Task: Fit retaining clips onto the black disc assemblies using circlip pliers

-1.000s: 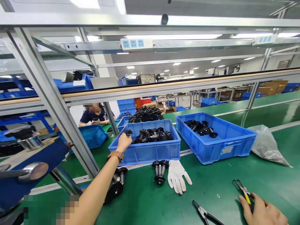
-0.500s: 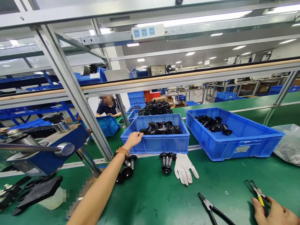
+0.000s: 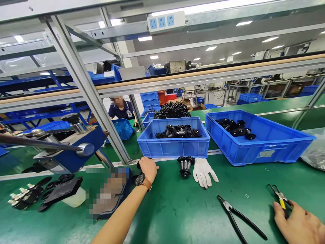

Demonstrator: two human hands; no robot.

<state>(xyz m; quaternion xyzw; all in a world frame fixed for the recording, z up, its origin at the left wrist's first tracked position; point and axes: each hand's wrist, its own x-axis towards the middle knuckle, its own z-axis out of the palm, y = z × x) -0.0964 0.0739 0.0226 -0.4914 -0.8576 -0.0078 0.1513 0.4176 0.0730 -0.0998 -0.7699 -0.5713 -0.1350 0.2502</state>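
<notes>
My left hand (image 3: 149, 168), wearing a watch, is on the bench in front of the left blue bin, closed over black spool-shaped parts (image 3: 138, 164); it hides most of them. My right hand (image 3: 297, 217), at the lower right, is wrapped round snap-ring pliers (image 3: 281, 196) with bent tips and yellow-and-black handles. Beside it lies a second pair of pliers (image 3: 230, 208) with black handles. A small cluster of black spool-shaped parts (image 3: 185, 166) stands in the middle, next to a white glove (image 3: 204, 173). A small pale ring (image 3: 247, 196) lies between the two pliers.
A blue bin (image 3: 174, 147) of black parts stands behind the hands, with another blue bin (image 3: 259, 152) to its right. At left are a blue lever press (image 3: 68, 149) and a metal post (image 3: 88, 91). A person (image 3: 122, 108) sits across the bench.
My left hand has moved from the left bin's front rim down to the black parts on the bench. My right hand still holds the pliers. The view has shifted slightly.
</notes>
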